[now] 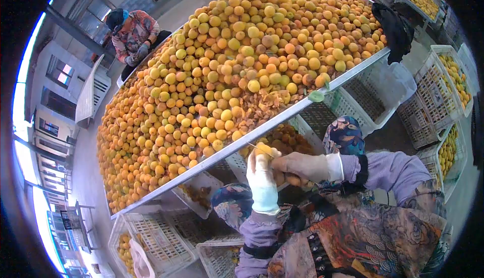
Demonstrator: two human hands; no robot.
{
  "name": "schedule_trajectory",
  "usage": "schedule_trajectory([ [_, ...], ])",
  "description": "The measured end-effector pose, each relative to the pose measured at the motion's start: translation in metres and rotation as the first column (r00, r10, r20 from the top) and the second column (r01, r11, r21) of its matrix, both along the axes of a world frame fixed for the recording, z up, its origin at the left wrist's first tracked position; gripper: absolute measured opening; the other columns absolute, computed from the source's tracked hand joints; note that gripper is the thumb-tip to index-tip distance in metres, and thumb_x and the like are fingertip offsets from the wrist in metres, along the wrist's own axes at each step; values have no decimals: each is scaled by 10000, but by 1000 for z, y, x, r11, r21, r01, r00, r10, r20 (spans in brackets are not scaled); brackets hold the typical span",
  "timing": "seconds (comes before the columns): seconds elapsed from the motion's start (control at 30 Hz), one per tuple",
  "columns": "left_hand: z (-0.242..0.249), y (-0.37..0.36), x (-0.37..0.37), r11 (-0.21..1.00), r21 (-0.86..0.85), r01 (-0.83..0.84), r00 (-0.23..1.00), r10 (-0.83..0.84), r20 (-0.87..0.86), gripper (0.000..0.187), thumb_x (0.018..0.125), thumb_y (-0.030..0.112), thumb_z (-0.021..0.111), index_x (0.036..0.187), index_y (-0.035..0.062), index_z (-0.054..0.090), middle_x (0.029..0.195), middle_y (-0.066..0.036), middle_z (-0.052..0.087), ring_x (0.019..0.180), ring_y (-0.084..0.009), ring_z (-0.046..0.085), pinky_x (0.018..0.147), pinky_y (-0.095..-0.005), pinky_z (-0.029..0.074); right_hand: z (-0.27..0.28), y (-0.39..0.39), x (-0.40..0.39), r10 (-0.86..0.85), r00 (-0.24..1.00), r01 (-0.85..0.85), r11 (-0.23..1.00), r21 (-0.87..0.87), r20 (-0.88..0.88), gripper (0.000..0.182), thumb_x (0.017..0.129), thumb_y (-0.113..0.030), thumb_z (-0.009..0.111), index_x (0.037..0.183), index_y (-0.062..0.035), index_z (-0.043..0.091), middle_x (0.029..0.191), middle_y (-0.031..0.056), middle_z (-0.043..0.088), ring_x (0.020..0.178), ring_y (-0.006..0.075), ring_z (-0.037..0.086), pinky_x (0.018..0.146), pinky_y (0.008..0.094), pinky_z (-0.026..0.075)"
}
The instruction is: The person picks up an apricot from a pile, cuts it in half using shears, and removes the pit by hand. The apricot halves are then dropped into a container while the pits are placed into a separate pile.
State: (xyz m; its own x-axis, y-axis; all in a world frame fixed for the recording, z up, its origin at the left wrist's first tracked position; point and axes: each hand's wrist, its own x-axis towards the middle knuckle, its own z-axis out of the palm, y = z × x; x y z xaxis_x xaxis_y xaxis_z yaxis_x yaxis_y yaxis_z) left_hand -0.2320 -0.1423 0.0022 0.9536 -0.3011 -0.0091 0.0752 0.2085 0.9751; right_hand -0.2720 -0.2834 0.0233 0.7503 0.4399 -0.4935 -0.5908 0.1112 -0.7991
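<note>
In the head view my gloved left hand is closed around a yellow-orange apricot, held just past the near edge of the sorting table. My gloved right hand meets it from the right, its fingers curled. A thin, dark, straight strip lies across the apricot beside the right fingers; whether it is a blade or a wire, and what the right hand grips, I cannot make out. Beyond the table rim rises a large heap of apricots. Torn apricot pieces lie near that rim.
Beneath my hands is a crate holding dark orange apricot halves. White plastic crates stand at lower left, and more crates at right. A green leaf sits on the rim. Across the heap, another person sits at the table.
</note>
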Motion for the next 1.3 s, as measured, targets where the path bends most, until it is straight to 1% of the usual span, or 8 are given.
schedule_trajectory([
  [0.07, -4, 3, -4, 978, -204, 44, 949, -105, -296, 469, 961, 424, 377, 1140, 7, 496, 999, -121, 597, 858, -203, 580, 798, -307, 467, -32, 13, -8, -108, 949, 137, 987, -79, 298, 546, 884, -603, 379, 777, -100, 561, 530, -23, 448, 399, 75, 397, 355, 222, 315],
  [0.23, -27, 9, 5, 990, -89, 111, 943, -133, -306, 456, 966, 424, 358, 1079, 16, 530, 1009, -121, 603, 847, -178, 579, 793, -300, 464, -28, 10, -11, -105, 993, 109, 992, -64, 57, 578, 863, -638, 383, 821, -93, 570, 552, -25, 445, 423, 76, 411, 367, 223, 321],
  [0.3, -31, 6, 9, 992, 95, 79, 996, -76, -36, 401, 967, 375, 390, 1074, 16, 534, 975, -98, 606, 820, -166, 572, 750, -292, 464, -18, 2, -7, -66, 998, 65, 997, -40, -23, 566, 873, -625, 369, 817, -97, 566, 536, -30, 416, 407, 78, 378, 359, 226, 297],
  [0.37, -27, 2, 12, 996, 77, 53, 998, -49, -45, 379, 961, 358, 409, 1070, 18, 538, 959, -85, 605, 804, -154, 566, 724, -285, 462, 1, -1, -5, -49, 997, 45, 997, -69, -60, 533, 899, -588, 352, 815, -100, 549, 507, -36, 381, 376, 74, 332, 340, 232, 269],
  [0.67, -35, 7, 6, 978, -183, 104, 963, -145, -229, 460, 940, 445, 420, 1114, 36, 539, 954, -78, 615, 811, -164, 582, 710, -292, 469, -26, 15, -13, -49, 985, 121, 875, 468, -164, 435, 964, -449, 319, 832, -78, 503, 467, -56, 302, 343, 60, 263, 311, 228, 207],
  [0.83, -29, 11, 14, 981, -161, 112, 964, -146, -220, 484, 937, 456, 418, 1116, 20, 528, 987, -93, 603, 891, -189, 578, 777, -310, 464, 0, 8, -6, -52, 998, 54, 996, 76, -24, 419, 958, -424, 325, 875, -75, 541, 502, -44, 345, 388, 56, 311, 347, 225, 250],
  [1.03, -17, 6, 3, 969, -244, 50, 903, -148, -403, 522, 936, 487, 391, 1077, 5, 537, 978, -99, 604, 885, -204, 587, 808, -315, 464, -19, 10, -6, -80, 992, 91, 990, -110, 97, 453, 908, -525, 404, 848, -107, 568, 585, -25, 476, 428, 70, 415, 363, 223, 324],
  [1.3, -15, 5, -2, 968, -252, -16, 894, -99, -437, 486, 937, 477, 396, 1057, 31, 546, 967, -87, 611, 890, -202, 589, 799, -329, 470, -28, 7, -12, -96, 995, 94, 995, 39, 36, 436, 910, -510, 427, 862, -113, 600, 615, -34, 501, 459, 62, 423, 377, 214, 316],
])
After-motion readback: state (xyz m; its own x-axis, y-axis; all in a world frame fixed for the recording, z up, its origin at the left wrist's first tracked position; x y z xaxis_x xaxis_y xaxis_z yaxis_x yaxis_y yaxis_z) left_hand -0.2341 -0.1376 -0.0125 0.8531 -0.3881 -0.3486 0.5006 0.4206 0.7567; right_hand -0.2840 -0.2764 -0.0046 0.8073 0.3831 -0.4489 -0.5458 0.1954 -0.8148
